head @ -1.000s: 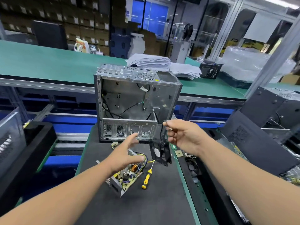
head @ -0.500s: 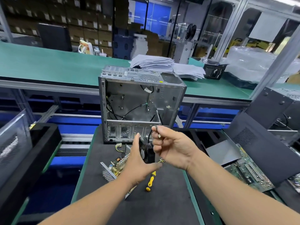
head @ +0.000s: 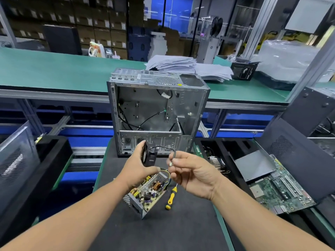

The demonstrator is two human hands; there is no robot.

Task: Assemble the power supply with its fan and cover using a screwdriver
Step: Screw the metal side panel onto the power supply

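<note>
Now I am cupping the square black plastic fan (head: 149, 156) in my left hand (head: 139, 169), handed over from my right hand (head: 193, 172), which is pinching its cable plug (head: 170, 164); open grey power supply (head: 146, 193) waiting lower centre.

A second ago the fan (head: 149, 155) hung by its lead from the right hand (head: 192, 172), and the left hand (head: 139, 169) was reaching toward it with spread fingers. Since then the left hand has closed its grip round the fan's frame and holds it up edge-on, so its thin side shows. The right hand has slid along the cable (head: 167, 149) and now pinches it near the small white connector (head: 170, 164), and the two hands have drawn a little apart.
</note>
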